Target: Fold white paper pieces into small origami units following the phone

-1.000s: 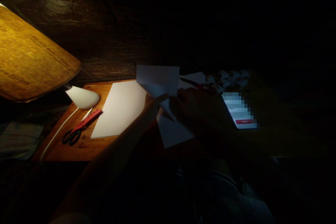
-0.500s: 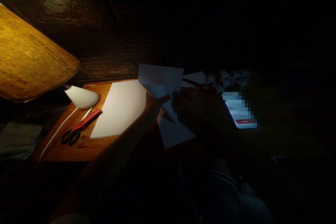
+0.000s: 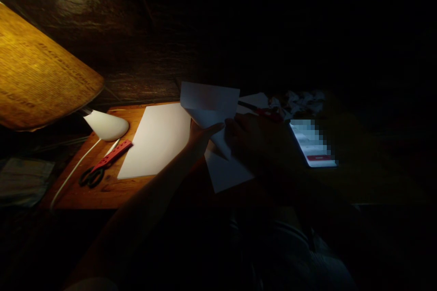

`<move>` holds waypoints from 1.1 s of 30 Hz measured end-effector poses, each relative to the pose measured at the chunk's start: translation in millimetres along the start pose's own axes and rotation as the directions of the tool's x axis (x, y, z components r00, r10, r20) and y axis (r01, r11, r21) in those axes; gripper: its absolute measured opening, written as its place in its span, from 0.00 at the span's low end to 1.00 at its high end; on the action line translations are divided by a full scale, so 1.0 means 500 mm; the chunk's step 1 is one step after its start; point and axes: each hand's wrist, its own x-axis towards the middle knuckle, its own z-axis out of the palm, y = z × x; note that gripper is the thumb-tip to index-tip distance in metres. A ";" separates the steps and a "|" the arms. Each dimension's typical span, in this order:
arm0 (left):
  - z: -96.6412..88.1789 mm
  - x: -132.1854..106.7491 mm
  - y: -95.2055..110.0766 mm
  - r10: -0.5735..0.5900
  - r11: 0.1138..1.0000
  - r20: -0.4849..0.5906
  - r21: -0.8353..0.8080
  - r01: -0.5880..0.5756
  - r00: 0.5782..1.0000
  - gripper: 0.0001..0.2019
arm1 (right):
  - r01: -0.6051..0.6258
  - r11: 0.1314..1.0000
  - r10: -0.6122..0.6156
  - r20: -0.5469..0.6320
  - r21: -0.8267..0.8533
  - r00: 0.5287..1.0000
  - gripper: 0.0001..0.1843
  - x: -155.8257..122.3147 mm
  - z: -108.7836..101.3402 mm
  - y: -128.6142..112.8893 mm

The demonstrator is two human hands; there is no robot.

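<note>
A folded sheet of white paper (image 3: 212,99) is held up over the middle of the table, its upper part standing and a crease running across it. My left hand (image 3: 200,135) grips it from the left, the thumb lying over the fold. On the other side my right hand (image 3: 244,132), in deep shadow, is closed with its fingertips at the paper's right edge. Below the hands another white area of paper (image 3: 227,175) reaches toward the table's front; I cannot tell if it belongs to the same sheet.
White sheets (image 3: 157,141) lie on the wooden table (image 3: 112,193) at left. Nearby are scissors in a red patterned cover (image 3: 111,157) and a lamp base (image 3: 107,126) with a cord. Red-handled scissors (image 3: 268,112) and crumpled paper (image 3: 300,102) lie behind; a lit phone (image 3: 312,145) is at right.
Both hands and the folded paper stay almost in place. The view shifts very slightly.
</note>
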 end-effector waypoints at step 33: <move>-0.019 0.026 0.026 0.039 0.995 -0.061 -0.094 -0.045 0.997 0.18 | 0.000 0.972 0.016 -0.064 0.236 0.998 0.16 -0.013 -0.002 0.013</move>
